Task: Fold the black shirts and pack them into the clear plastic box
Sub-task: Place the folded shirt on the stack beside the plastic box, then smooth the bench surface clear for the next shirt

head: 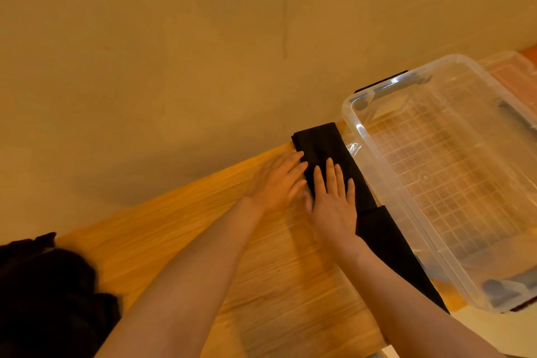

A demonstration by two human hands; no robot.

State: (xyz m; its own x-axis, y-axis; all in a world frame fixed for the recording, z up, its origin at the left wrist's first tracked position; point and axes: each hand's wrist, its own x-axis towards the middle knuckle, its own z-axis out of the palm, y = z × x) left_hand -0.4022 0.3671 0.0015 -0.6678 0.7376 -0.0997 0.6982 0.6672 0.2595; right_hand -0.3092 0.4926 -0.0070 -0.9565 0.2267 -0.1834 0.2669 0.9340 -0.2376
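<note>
Head view, scene: a person leans over a wooden counter (279, 270), both bare forearms reaching toward its far edge, where a black shirt (328, 151), folded into a long narrow strip, lies just beside the clear plastic box (353, 125).
Left hand: the left hand (276, 183) lies flat, fingers straight, its tips on the strip's near long edge; its grip is released, pressing and not grasping.
Right hand: the right hand (334, 203) rests palm down on the middle of the strip, fingers spread; grip likewise released.
Shirt: the far end sits at the counter's far edge by the wall; the other end runs along the box's side toward the counter's right edge, partly hidden under the right forearm.
Box: open and apparently empty, its ribbed floor showing through; what looks like a clear lid (514, 72) lies behind it.
Waiting pile: more black cloth (43, 293) is heaped at the counter's left edge, well apart from the hands.
Stage, as judged: smoothing before the final folds; nothing packed yet.
Risk, unfolding: flat palms alone may let the layers slide apart when the strip is doubled over.
Risk, edge: the far end lies right at the counter's edge and could slip off if pushed.
Risk, box: the strip touches or nearly touches the box wall, so a sweeping fold may snag the rim or nudge the box.
</note>
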